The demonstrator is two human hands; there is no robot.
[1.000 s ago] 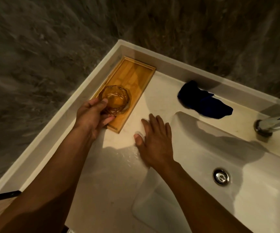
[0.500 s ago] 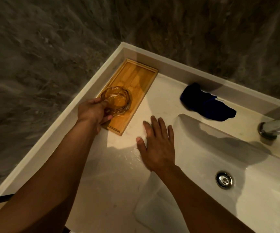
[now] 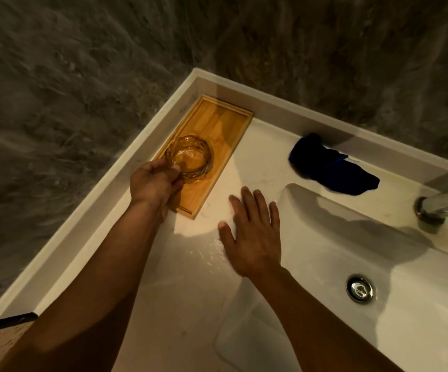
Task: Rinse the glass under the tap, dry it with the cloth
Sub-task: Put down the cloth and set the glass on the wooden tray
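Note:
A clear faceted glass (image 3: 192, 157) stands upright on a wooden tray (image 3: 217, 122) at the back left corner of the counter. My left hand (image 3: 153, 186) grips its near side, thumb at the rim. Flat on the wet counter beside the basin lies my right hand (image 3: 252, 232), fingers spread and holding nothing. A dark blue cloth (image 3: 330, 167) lies crumpled on the counter behind the basin. The chrome tap (image 3: 443, 202) enters from the right edge, and no water runs from it.
The white basin (image 3: 351, 251) with its metal drain (image 3: 359, 288) fills the right side. Water drops glisten on the counter (image 3: 179, 277) by my right hand. A raised white ledge (image 3: 88, 218) borders the counter against dark stone walls.
My left hand has closed more tightly around the glass's near side on the tray. My right hand has stayed flat on the counter. The view has shifted slightly.

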